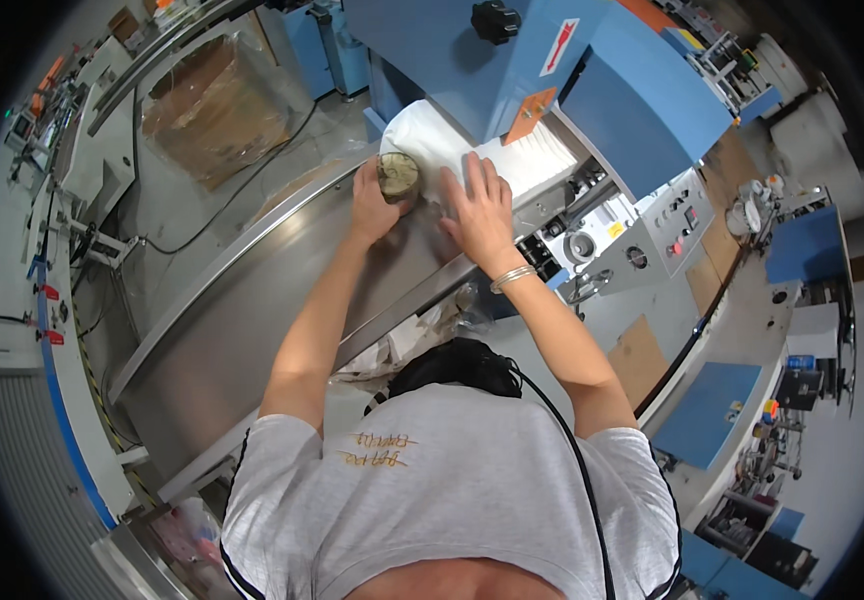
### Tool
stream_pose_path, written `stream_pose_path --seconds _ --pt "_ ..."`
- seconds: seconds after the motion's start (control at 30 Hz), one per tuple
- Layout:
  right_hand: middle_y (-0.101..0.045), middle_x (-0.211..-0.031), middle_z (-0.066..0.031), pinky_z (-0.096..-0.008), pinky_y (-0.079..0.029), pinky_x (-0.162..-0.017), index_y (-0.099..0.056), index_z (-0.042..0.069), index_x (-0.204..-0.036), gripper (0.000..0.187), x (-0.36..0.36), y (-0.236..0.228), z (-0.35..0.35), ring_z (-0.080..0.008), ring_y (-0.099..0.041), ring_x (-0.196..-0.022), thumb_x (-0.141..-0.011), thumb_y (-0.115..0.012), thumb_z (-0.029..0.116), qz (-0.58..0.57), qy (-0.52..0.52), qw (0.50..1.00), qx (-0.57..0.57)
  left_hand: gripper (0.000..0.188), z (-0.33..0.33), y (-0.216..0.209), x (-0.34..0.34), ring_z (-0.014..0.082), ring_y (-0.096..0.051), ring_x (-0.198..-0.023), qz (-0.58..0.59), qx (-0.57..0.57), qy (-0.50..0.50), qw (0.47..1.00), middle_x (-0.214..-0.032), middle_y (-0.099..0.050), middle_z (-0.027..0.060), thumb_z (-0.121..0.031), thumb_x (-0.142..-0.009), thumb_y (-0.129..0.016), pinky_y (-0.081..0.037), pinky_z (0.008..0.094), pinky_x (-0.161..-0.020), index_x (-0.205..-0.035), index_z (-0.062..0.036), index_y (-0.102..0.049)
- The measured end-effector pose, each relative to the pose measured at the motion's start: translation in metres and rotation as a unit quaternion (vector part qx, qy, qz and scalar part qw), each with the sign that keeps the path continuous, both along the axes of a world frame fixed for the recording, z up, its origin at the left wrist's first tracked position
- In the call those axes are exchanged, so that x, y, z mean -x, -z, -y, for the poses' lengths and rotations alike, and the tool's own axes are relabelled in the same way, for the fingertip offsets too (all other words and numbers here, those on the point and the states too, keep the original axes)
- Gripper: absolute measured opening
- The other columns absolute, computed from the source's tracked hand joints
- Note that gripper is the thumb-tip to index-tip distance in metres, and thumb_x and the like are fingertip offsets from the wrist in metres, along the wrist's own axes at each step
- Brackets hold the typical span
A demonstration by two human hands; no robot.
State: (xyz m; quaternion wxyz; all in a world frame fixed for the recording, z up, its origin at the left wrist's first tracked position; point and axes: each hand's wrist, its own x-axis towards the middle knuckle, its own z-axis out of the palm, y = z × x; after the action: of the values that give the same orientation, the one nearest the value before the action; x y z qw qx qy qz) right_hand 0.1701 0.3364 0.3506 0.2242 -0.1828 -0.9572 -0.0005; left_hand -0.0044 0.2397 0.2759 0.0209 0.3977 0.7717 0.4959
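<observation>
On the metal table [282, 300] my left hand [376, 206] is wrapped round a short, cylinder-like block [399, 176] with a mottled, greenish-tan top. Its exact kind I cannot make out. Just beyond and to the right, a white, soft-looking sheet or bag [422, 132] stretches toward the blue machine [442, 55]. My right hand [479, 212] rests with spread fingers at the near edge of this white material. Under the machine, a row of folded white layers [532, 165] continues to the right. A bracelet circles my right wrist.
An orange plate [530, 114] hangs on the machine above the white layers. To the right sits a grey control panel [674, 222] with knobs and a red button. A large plastic-wrapped carton [217, 110] stands on the floor at far left, with a black cable [237, 215] nearby.
</observation>
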Motion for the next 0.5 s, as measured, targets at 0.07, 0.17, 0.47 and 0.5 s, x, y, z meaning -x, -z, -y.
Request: stream_pose_path --seconds 0.07,0.17,0.47,0.5 --pt "-0.033 -0.138 -0.0188 -0.0458 -0.030 -0.099 -0.041 0.014 -0.132 0.078 -0.011 -0.004 -0.002 -0.0385 -0.033 -0.125 -0.063 -0.078 0.024 -0.016 0.021 0.999 0.023 0.082 -0.007 -0.007 -0.003 0.0396 -0.032 -0.127 -0.100 0.040 -0.062 0.992 -0.134 -0.036 0.0218 -0.026 -0.069 -0.072 -0.031 0.0502 -0.101 -0.138 -0.0104 -0.029" --pt "-0.036 -0.136 -0.0184 -0.0459 -0.030 -0.099 -0.041 0.012 -0.131 0.077 -0.021 -0.006 -0.008 -0.0380 -0.035 -0.123 -0.065 -0.076 0.028 -0.035 0.023 0.999 0.021 0.071 -0.019 -0.026 -0.004 0.0390 -0.027 -0.130 -0.222 -0.018 -0.016 0.975 -0.139 -0.033 0.0199 -0.035 -0.078 -0.063 -0.026 0.0561 -0.100 -0.138 -0.0116 -0.033" --pt "-0.048 -0.126 -0.0159 -0.0454 -0.030 -0.099 -0.046 0.001 -0.123 0.071 -0.037 0.006 -0.009 -0.0306 -0.043 -0.118 -0.068 -0.072 0.039 0.031 0.071 0.997 0.000 0.049 -0.061 -0.024 0.008 0.0374 -0.039 -0.122 -0.356 0.078 -0.010 0.931 -0.131 -0.046 0.0149 -0.046 -0.087 -0.051 -0.028 0.0595 -0.095 -0.123 -0.0126 -0.053" --pt "-0.047 -0.122 -0.0146 -0.0452 -0.031 -0.097 -0.047 0.002 -0.120 0.072 -0.039 0.010 -0.010 -0.0302 -0.042 -0.116 -0.063 -0.076 0.035 -0.004 0.060 0.998 -0.014 0.050 -0.064 -0.024 0.009 0.0380 -0.039 -0.121 -0.345 0.066 -0.024 0.936 -0.130 -0.046 0.0161 -0.047 -0.087 -0.051 -0.028 0.0602 -0.095 -0.122 -0.0118 -0.053"
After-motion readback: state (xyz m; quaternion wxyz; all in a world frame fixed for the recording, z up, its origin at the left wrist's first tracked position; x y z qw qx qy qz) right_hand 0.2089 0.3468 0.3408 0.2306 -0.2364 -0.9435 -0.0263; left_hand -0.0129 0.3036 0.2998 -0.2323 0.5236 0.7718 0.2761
